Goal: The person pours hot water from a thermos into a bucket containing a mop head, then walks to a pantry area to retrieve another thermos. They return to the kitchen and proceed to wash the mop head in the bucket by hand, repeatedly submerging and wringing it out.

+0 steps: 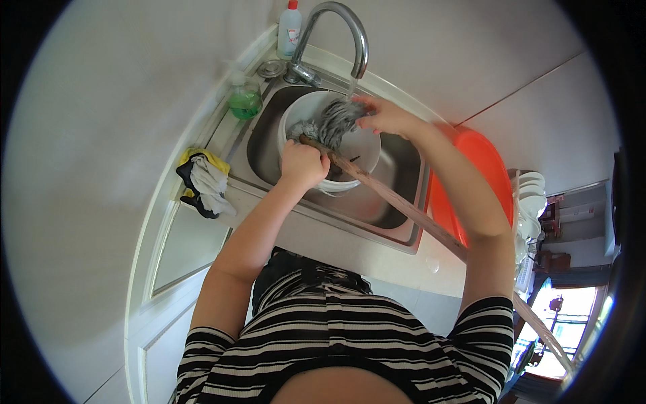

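Note:
My left hand is closed around the wooden handle of a string mop, close to its head. The handle slants down to the right, passing under my right forearm. Wet grey mop strands hang in a white plastic bucket, which stands in a stainless steel sink. My right hand is at the right edge of the strands, its fingers apart; whether it touches them is hard to tell. Water runs from the chrome faucet onto the mop head.
A bottle of green liquid and a red-capped bottle stand behind the sink. Cloths and a yellow-black glove lie on the left. To the right are an orange plastic basin and racked white dishes.

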Demonstrator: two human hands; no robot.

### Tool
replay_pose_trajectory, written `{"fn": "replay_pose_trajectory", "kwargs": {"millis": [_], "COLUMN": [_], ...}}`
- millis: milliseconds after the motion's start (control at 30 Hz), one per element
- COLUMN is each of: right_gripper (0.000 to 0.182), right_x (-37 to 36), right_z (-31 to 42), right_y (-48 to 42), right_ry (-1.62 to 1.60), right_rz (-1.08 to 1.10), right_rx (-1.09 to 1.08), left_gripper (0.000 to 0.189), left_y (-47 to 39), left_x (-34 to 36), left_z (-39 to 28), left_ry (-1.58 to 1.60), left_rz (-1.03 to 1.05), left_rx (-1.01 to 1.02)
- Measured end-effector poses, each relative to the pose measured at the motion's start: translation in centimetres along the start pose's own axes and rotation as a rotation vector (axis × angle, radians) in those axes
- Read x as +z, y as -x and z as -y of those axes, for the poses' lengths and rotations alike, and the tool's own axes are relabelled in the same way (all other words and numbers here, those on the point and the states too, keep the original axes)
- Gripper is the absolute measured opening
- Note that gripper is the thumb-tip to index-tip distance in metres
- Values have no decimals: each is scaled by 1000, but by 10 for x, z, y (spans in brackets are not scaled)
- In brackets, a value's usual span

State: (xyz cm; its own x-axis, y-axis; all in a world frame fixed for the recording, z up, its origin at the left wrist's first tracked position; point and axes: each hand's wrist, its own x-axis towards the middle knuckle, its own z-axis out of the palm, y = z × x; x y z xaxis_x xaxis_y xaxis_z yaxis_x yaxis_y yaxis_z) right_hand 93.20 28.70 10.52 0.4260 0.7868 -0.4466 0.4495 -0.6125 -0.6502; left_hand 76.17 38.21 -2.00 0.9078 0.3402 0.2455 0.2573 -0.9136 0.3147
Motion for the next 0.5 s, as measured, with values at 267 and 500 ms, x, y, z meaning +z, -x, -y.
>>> {"fn": "replay_pose_trajectory", "kwargs": {"millis": [267, 500], "right_gripper": [29, 24], "right_x": [29, 24], "right_z": [-24, -23], "right_y": [-69, -70], "right_ry": [-958, -1456], "right_rz": [-416, -299], "right_rx": [198, 133], "left_gripper": [34, 33], "left_y": [-1, 1], "left_x": [1, 4], "left_z": [-4, -2], "left_ry": [0, 29], "left_rz": [-20, -46], "left_rx": [8, -5]}}
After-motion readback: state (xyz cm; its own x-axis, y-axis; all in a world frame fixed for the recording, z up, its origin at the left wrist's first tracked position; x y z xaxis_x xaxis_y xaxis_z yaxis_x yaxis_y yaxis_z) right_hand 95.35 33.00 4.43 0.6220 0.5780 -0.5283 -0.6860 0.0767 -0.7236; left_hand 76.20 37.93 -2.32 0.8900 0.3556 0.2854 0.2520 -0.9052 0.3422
